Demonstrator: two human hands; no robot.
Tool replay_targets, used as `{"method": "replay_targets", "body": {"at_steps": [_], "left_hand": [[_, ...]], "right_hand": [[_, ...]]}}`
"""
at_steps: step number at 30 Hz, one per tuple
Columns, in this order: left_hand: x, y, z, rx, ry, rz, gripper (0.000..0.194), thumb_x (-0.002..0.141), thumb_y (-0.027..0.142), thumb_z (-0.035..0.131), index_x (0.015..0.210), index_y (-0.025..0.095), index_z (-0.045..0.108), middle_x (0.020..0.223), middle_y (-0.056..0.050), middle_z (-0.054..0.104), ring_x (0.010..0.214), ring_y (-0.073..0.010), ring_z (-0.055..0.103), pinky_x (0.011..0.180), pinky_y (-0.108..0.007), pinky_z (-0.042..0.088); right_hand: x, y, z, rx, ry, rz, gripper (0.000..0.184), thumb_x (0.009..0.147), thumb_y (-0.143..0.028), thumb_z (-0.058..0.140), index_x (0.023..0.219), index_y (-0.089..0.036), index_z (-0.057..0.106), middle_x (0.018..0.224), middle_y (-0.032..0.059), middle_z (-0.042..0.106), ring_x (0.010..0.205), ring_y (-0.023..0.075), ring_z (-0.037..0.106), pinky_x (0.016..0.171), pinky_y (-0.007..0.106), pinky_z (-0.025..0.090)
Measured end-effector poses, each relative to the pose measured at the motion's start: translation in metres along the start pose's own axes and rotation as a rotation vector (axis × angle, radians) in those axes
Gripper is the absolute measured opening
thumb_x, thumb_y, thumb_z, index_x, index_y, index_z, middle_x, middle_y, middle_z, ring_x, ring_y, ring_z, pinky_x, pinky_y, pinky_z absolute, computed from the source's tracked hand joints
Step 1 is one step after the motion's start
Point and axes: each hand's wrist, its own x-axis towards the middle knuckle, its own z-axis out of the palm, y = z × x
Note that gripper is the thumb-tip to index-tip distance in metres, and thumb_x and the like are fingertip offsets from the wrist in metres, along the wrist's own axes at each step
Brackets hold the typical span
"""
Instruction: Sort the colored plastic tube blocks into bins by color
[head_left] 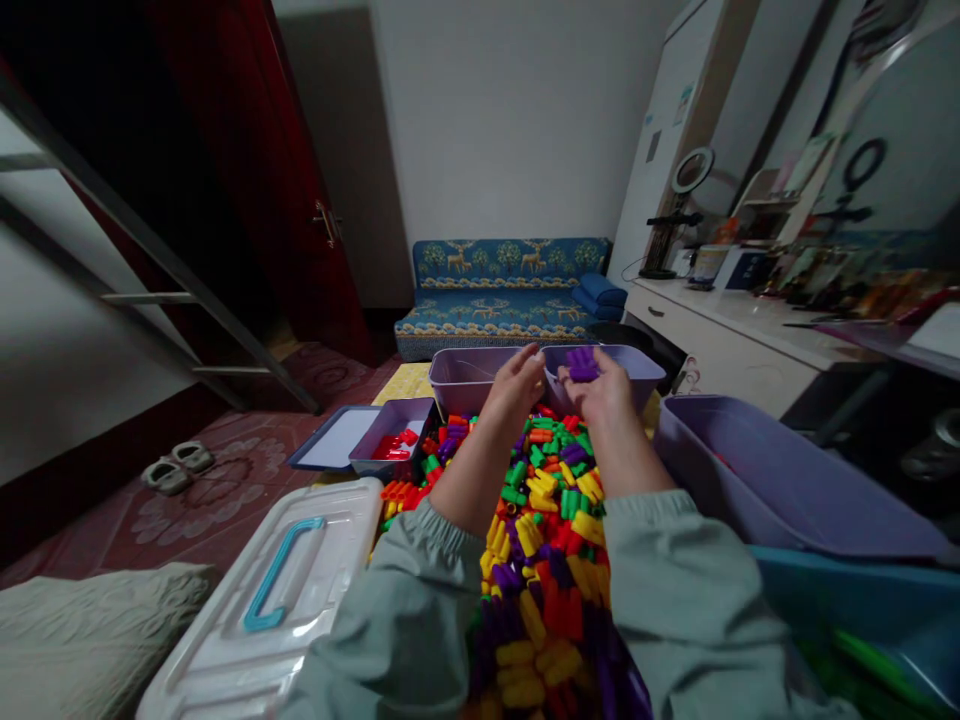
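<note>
Before a sofa [491, 312], the right hand [602, 398] holds purple blocks [583, 366], long axis roughly sideways; left hand [516, 384] cupped.

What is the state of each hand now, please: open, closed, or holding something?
Left hand: partly open, nothing visible in it.
Right hand: palm turned up, holding small purple ridged plastic pieces.

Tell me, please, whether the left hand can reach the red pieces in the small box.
Probably yes: the left hand looks empty, the small box is open at the top, and nothing seems to cover the red pieces.
</note>
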Motion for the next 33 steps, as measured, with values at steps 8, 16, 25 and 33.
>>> {"method": "replay_targets", "body": {"at_steps": [8,16,25,33], "left_hand": [[-0.032,-0.067,-0.08,0.555,0.208,0.156,0.036,0.069,0.019,0.071,0.105,0.014,0.067,0.113,-0.013,0.068,0.109,-0.0256,0.061,0.096,-0.042,0.046],[-0.074,-0.098,-0.12,0.783,0.179,0.191,0.033,0.077,0.021,0.061,0.11,0.017,0.066,0.112,-0.01,0.065,0.109,-0.0233,0.059,0.096,-0.042,0.046],[-0.08,-0.097,-0.12,1.098,0.012,0.216,0.047,0.069,0.016,0.068,0.116,0.017,0.064,0.125,-0.013,0.056,0.118,-0.0271,0.054,0.102,-0.043,0.042],[-0.078,-0.101,-0.122,1.144,0.017,0.256,0.041,0.07,0.015,0.068,0.111,0.02,0.066,0.117,-0.009,0.056,0.111,-0.0247,0.056,0.096,-0.04,0.046]], "right_hand": [[0.006,0.021,-0.059,-0.01,-0.014,-0.139,0.007,0.082,-0.026,0.056,0.082,-0.02,0.052,0.098,0.0046,0.06,0.098,0.0118,0.061,0.096,0.031,0.048],[-0.015,0.052,-0.106,-0.156,-0.061,-0.077,0.01,0.075,-0.024,0.061,0.079,-0.02,0.054,0.095,0.0072,0.062,0.101,0.0186,0.063,0.1,0.042,0.047],[0.034,0.012,-0.017,-0.243,-0.046,-0.066,0.006,0.078,-0.021,0.055,0.083,-0.017,0.054,0.105,0.0125,0.059,0.105,0.0179,0.06,0.091,0.035,0.051],[-0.006,0.057,-0.118,-1.093,-0.236,-0.401,0.027,0.07,-0.03,0.063,0.094,-0.017,0.066,0.101,0.0096,0.068,0.101,0.0254,0.061,0.098,0.049,0.043]]}}
